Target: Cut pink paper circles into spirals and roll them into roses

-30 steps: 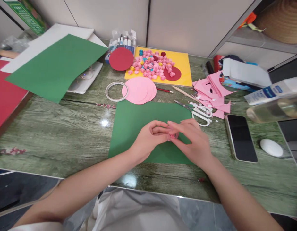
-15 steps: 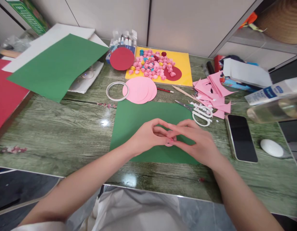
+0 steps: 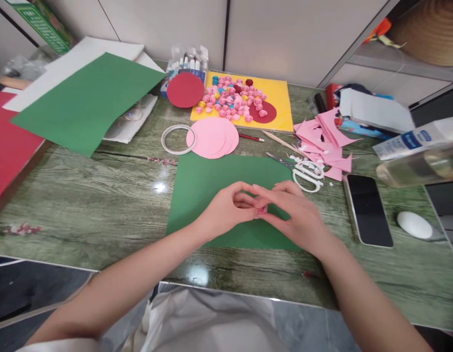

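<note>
Above a green paper sheet [image 3: 197, 186], my left hand [image 3: 230, 210] and my right hand [image 3: 296, 212] meet at the fingertips. Pinched between them is a small pink paper piece [image 3: 262, 210], mostly covered by the fingers. Both hands are closed on it. Beyond the sheet, overlapping pink paper circles [image 3: 210, 137] lie beside a roll of tape [image 3: 163, 139]. White-handled scissors [image 3: 307, 176] rest at the sheet's upper right corner, by pink paper scraps [image 3: 329, 139]. Many small rolled paper roses [image 3: 230, 100], mostly pink, are heaped on a yellow sheet [image 3: 283, 100].
A phone [image 3: 369, 210] and a white computer mouse [image 3: 414, 225] lie to the right, below a clear bottle [image 3: 420, 166]. A red pencil [image 3: 251, 137] and a wooden stick [image 3: 280, 140] are behind the green sheet. At left sits another green sheet [image 3: 90, 98] over white ones.
My right hand has shifted slightly left, its fingertips closer to the left ones. The pink paper that showed below the fingertips is now more tucked between them.
</note>
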Demonstrator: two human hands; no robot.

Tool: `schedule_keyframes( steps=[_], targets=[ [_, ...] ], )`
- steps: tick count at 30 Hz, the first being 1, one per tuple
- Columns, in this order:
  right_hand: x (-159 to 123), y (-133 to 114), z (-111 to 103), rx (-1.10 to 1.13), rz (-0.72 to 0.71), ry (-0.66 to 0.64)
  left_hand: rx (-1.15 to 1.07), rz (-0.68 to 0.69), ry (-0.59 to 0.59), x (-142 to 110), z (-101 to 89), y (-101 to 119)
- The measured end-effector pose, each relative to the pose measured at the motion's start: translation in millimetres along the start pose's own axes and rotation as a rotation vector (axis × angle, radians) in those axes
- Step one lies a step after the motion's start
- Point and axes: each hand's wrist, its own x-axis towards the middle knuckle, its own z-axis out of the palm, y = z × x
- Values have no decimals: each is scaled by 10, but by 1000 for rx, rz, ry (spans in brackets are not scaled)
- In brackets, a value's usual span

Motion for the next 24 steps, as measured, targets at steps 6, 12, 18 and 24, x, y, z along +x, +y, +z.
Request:
schedule_keyframes(
  steps=[6,12,18,24],
  targets=[
    [3,0,118,-82,-37,102,-190,34,87,-13,76,-92],
    [5,-12,80,7,13,102,-218,-36,82,-3,36,-22],
    [22,-64,-58,173,83,-61,-83,-60,-108,3,-71,54],
    [14,-46,-49,202,66,-118,74,-51,-145,-2,-81,73]
  ],
)
